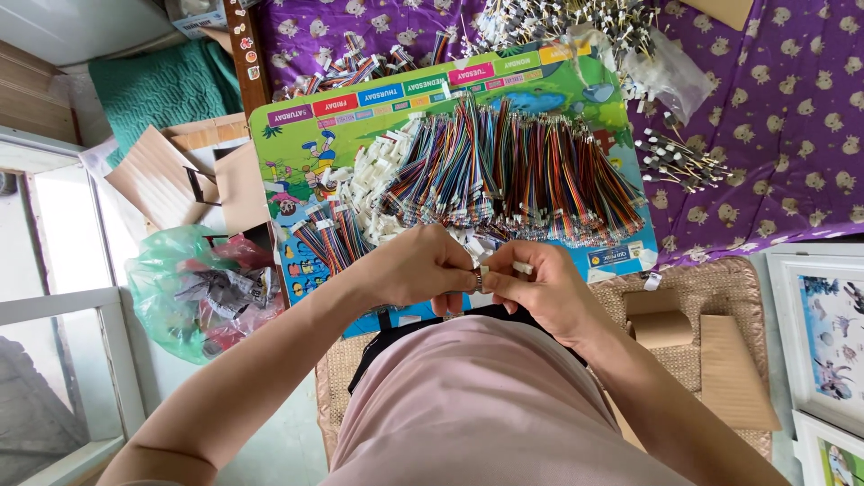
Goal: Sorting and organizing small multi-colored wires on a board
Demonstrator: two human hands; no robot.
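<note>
My left hand and my right hand meet over my lap, fingers pinched together on a small white connector with a short wire piece. Just beyond them a colourful illustrated board carries a wide row of multicoloured wire bundles and a heap of small white connectors. A smaller wire bundle lies on the board left of my left hand.
A purple patterned cloth holds more white-tipped wire pieces and a clear plastic bag. A green plastic bag of scraps and cardboard pieces lie left. A woven mat and picture frames are right.
</note>
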